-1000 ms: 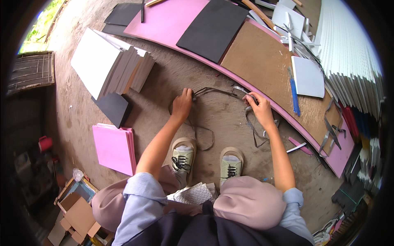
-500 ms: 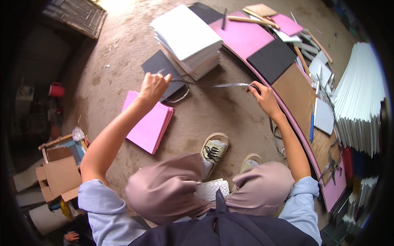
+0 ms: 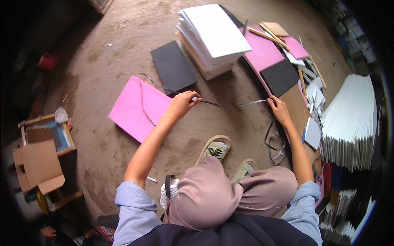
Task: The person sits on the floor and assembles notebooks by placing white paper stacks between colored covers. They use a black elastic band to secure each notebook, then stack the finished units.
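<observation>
Both my hands are raised over the floor, closed, each with a free end of thin dark strap pointing toward the other. My left hand point(image 3: 182, 104) pinches one strap point(image 3: 211, 103), which also trails back over the black sheets point(image 3: 174, 67) and the pink stack point(image 3: 135, 108). In my right hand point(image 3: 280, 110) is another strap end point(image 3: 251, 102), lighter where it catches light. A gap separates the two ends; whether they belong to one strap cannot be seen. Beyond my hands stands a tall stack of white sheets point(image 3: 217, 33).
At the right a low board point(image 3: 293, 98) carries pink and black sheets, wooden sticks point(image 3: 269, 37) and scraps. Loose strap loops point(image 3: 276, 143) hang by my right forearm. Farther right stand white sheets point(image 3: 349, 127). An open cardboard box point(image 3: 43, 164) sits at left; another person's hand point(image 3: 48, 232) shows lower left.
My left hand has moved right and down, nearer my right hand, drawing its strap along. The view has shifted, and the pink stack and black sheets show more fully.
</observation>
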`<state>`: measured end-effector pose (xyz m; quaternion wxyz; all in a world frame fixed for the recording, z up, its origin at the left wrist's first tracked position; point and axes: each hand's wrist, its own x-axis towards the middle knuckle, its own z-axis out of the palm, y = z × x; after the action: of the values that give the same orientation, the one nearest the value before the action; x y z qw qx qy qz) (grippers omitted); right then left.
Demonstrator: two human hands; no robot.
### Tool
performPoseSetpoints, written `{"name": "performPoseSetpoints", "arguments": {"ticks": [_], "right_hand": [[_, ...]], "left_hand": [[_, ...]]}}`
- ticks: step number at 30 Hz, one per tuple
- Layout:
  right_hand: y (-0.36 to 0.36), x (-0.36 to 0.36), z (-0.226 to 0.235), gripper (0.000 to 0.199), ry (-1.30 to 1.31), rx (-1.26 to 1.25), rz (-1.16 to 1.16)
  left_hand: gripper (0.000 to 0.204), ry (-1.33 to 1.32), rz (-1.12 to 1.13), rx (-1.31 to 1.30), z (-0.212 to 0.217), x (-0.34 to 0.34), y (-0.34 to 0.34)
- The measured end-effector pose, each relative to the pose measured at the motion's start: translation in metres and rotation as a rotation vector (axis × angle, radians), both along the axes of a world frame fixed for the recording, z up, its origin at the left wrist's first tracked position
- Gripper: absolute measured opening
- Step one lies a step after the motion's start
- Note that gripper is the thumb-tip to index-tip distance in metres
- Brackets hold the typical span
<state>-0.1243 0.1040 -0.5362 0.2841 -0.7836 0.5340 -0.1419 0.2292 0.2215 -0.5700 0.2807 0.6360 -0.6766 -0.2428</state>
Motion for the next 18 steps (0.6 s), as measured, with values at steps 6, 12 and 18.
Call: {"name": "performPoseSetpoints", "arguments": {"ticks": [6,12,18], "right_hand": [[0.017,-0.065,-0.065,0.019,0.224,-0.189,-0.064],[0.039,-0.084,-0.094,0.051,0.545,-0.268,-0.202],[0.043,-0.033,-0.128,0.046,0.289,-0.222,0.034]], "left_hand": [[0.025,-0.057,0.091,0.162,-0.068,-0.062,-0.035],[0.074,-0.485,-0.043,0.028,-0.075,-0.109,-0.044],[0.048,-0.326,-0.256,0.009,-0.098,-0.173,-0.067]]}}
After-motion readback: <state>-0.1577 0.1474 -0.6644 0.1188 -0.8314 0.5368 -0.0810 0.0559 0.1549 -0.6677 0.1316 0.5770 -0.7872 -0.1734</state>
